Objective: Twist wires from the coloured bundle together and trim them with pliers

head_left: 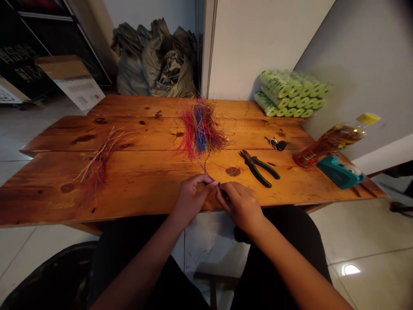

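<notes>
Seen from the chair's edge, a tabletop [151, 193] of orange varnished pine planks, marked by dark knots, runs across the person's lap, and the person sits at its 6 o'clock side. Near that edge, the left hand [193, 199] and right hand [240, 206] meet, fingers curled and closed on the end of a thin twisted strand [206, 165], though the fingers hide the exact grip. The strand climbs toward 12 o'clock into a loose bundle of red, blue and brown wires [201, 129] lying mid-table. At 9 o'clock sits a smaller tuft of pale and red wires [98, 157]. Toward 2 o'clock lie green-handled pliers [258, 168], a small key ring with a black fob [276, 144], a toppled plastic bottle of amber liquid [332, 140] and a teal plastic dispenser [340, 172]. Beyond the far edge, plastic-wrapped green rolls [292, 92] are stacked against a grey wall [355, 43], crumpled grey sacks [155, 60] slump in the corner, and a cardboard carton [71, 82] leans on the tiled floor [364, 232].
</notes>
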{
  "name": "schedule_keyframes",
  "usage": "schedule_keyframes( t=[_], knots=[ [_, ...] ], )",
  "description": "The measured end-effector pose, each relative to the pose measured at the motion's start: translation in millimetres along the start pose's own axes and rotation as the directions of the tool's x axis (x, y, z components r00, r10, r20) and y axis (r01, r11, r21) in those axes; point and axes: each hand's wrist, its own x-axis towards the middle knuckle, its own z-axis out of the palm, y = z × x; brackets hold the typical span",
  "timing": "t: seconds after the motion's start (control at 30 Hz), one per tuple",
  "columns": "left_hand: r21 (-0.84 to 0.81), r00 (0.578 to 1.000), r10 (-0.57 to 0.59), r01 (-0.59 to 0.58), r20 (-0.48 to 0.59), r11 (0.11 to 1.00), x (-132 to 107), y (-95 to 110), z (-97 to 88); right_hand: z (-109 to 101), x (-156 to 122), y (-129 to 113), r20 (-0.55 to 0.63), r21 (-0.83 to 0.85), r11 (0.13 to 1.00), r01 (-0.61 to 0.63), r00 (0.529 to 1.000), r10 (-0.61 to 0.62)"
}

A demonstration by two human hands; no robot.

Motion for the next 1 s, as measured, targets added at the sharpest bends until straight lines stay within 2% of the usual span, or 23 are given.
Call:
schedule_keyframes(
  t=[0.07, 0.1, 0.13, 0.17, 0.2, 0.27, 0.3, 0.33, 0.4, 0.43, 0.47, 0.5, 0.53, 0.6, 0.67, 0.7, 0.73, 0.8, 0.83, 0.87, 0.93, 0.97, 1.0],
  knots=[
    [-0.016, 1.000, -0.021, 0.021, 0.001, 1.000, 0, 1, 0.5, 1, 3, -1, -0.009, 0.115, 0.989, -0.088, 0.996, 0.090],
    [-0.044, 0.999, -0.039, 0.040, 0.020, 0.998, 1, 1, -0.4, 1, 5, -2, 0.023, 0.249, 0.954, -0.166, 0.986, 0.166],
    [-0.084, 0.997, -0.059, 0.063, 0.052, 0.994, 1, 1, -1.8, 0, 7, -3, 0.092, 0.413, 0.872, -0.262, 0.965, 0.246],
    [-0.132, 0.993, -0.074, 0.086, 0.094, 0.988, 1, 1, -3.5, -1, 8, -4, 0.198, 0.575, 0.734, -0.363, 0.931, 0.306],
    [-0.183, 0.987, -0.078, 0.103, 0.139, 0.978, 2, 1, -5.2, -2, 10, -4, 0.322, 0.698, 0.551, -0.457, 0.888, 0.329],
    [-0.286, 0.975, -0.051, 0.114, 0.217, 0.951, 2, 0, -7.8, -4, 11, -5, 0.536, 0.792, 0.173, -0.586, 0.802, 0.264],
    [-0.332, 0.970, -0.027, 0.109, 0.242, 0.937, 2, 0, -8.5, -5, 11, -5, 0.600, 0.785, 0.027, -0.618, 0.771, 0.214],
    [-0.371, 0.966, -0.004, 0.104, 0.259, 0.923, 1, 0, -8.9, -5, 11, -6, 0.642, 0.765, -0.083, -0.639, 0.747, 0.171],
    [-0.425, 0.965, 0.024, 0.093, 0.263, 0.901, 1, -1, -8.8, -5, 9, -7, 0.688, 0.721, -0.205, -0.662, 0.718, 0.104],
    [-0.438, 0.969, 0.031, 0.083, 0.246, 0.895, 0, -1, -8.5, -4, 9, -8, 0.687, 0.721, -0.214, -0.659, 0.721, 0.092],
    [-0.444, 0.975, 0.036, 0.066, 0.218, 0.893, 0, -1, -8.1, -4, 8, -8, 0.671, 0.738, -0.183, -0.649, 0.735, 0.097],
    [-0.446, 0.983, 0.034, 0.051, 0.181, 0.894, 0, -1, -7.5, -3, 8, -9, 0.640, 0.768, -0.110, -0.630, 0.759, 0.118],
    [-0.445, 0.990, 0.024, 0.041, 0.141, 0.895, 0, -1, -6.5, -4, 8, -9, 0.595, 0.798, 0.009, -0.603, 0.790, 0.149],
    [-0.441, 0.997, -0.022, 0.051, 0.072, 0.896, -1, 0, -3.7, -4, 8, -8, 0.440, 0.783, 0.379, -0.493, 0.870, 0.222],
    [-0.438, 0.997, -0.072, 0.077, 0.028, 0.896, -1, -1, 0.8, -5, 8, -6, 0.227, 0.545, 0.783, -0.299, 0.952, 0.206],
    [-0.437, 0.996, -0.093, 0.089, 0.012, 0.895, -1, -1, 3.4, -4, 7, -5, 0.133, 0.360, 0.914, -0.186, 0.980, 0.147],
    [-0.438, 0.994, -0.112, 0.100, 0.000, 0.893, -1, -2, 6.1, -3, 6, -3, 0.071, 0.179, 0.980, -0.085, 0.995, 0.074],
    [-0.442, 0.989, -0.146, 0.116, -0.032, 0.890, -2, -4, 10.8, -2, 6, -1, 0.037, -0.040, 0.999, 0.026, 0.999, -0.024],
    [-0.443, 0.986, -0.160, 0.120, -0.052, 0.889, -3, -5, 12.3, -1, 6, 0, 0.033, -0.053, 0.998, 0.026, 0.999, -0.024],
    [-0.442, 0.983, -0.167, 0.120, -0.069, 0.889, -3, -6, 13.1, -1, 7, 1, 0.033, 0.002, 1.000, -0.011, 0.999, 0.011],
    [-0.440, 0.984, -0.169, 0.127, -0.056, 0.889, -3, -6, 12.2, -2, 9, 2, 0.106, 0.285, 0.940, -0.186, 0.981, 0.162],
    [-0.447, 0.986, -0.168, 0.140, -0.022, 0.884, -3, -5, 10.5, -3, 10, 2, 0.198, 0.460, 0.836, -0.299, 0.953, 0.231],
    [-0.460, 0.985, -0.168, 0.160, 0.024, 0.873, -3, -4, 8.3, -4, 11, 2, 0.310, 0.606, 0.685, -0.404, 0.913, 0.265]
  ],
)
